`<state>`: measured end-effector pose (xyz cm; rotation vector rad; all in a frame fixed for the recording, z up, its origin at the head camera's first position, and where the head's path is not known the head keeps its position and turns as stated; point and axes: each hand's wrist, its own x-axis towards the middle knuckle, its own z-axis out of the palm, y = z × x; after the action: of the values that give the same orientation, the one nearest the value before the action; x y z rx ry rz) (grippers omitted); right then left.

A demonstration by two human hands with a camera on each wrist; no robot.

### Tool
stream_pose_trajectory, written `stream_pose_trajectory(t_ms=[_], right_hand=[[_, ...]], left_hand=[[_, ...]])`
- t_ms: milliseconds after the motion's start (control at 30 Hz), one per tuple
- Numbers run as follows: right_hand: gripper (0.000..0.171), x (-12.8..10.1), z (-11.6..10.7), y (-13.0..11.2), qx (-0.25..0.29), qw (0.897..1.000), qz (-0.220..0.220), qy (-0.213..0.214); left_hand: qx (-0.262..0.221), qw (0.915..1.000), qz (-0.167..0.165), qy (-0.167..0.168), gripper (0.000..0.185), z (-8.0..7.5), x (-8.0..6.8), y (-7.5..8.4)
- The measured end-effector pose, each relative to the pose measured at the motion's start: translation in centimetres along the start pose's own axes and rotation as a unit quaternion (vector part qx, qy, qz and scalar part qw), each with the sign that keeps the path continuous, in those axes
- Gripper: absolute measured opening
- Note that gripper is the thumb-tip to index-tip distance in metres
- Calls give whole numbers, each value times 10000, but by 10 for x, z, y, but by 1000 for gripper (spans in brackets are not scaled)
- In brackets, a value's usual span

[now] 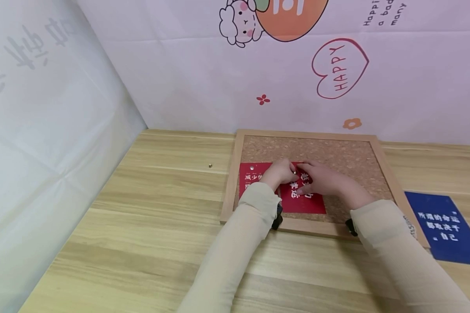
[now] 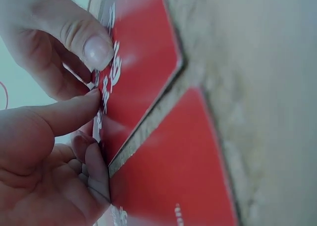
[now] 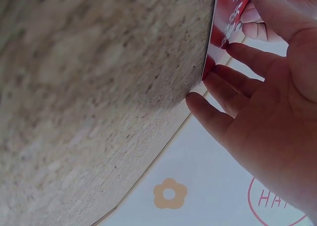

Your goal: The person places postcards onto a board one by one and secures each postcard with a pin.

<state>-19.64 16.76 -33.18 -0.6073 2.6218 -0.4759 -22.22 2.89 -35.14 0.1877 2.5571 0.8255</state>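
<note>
two cream sleeves nearest, reaching forward over the wooden table point(image 1: 149, 226) onto the cork board point(image 1: 337, 152). left hand point(image 1: 279, 171) curled, thumb and forefinger pinching a small pin point(image 1: 294, 172) at the top edge of the right red card point(image 1: 303, 198). right hand point(image 1: 321, 177) flat on that card, fingers straight and spread. left red card point(image 1: 250, 176) pinned beside it. left wrist view alone: narrow cork gap between both cards. right wrist view: fingertips point(image 3: 198, 103) past the card's edge. blue card point(image 1: 442, 226) far right.

Long cream sleeves on both arms; black wrist-camera straps at cuffs; bare hands.
</note>
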Motion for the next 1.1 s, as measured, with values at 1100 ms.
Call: stream_pose_trajectory(t_ms=[1100], right_hand=[[79, 2, 1, -4, -191, 9997, 105, 125]], left_hand=[[-1198, 9925, 103, 220, 41, -5, -20, -3]])
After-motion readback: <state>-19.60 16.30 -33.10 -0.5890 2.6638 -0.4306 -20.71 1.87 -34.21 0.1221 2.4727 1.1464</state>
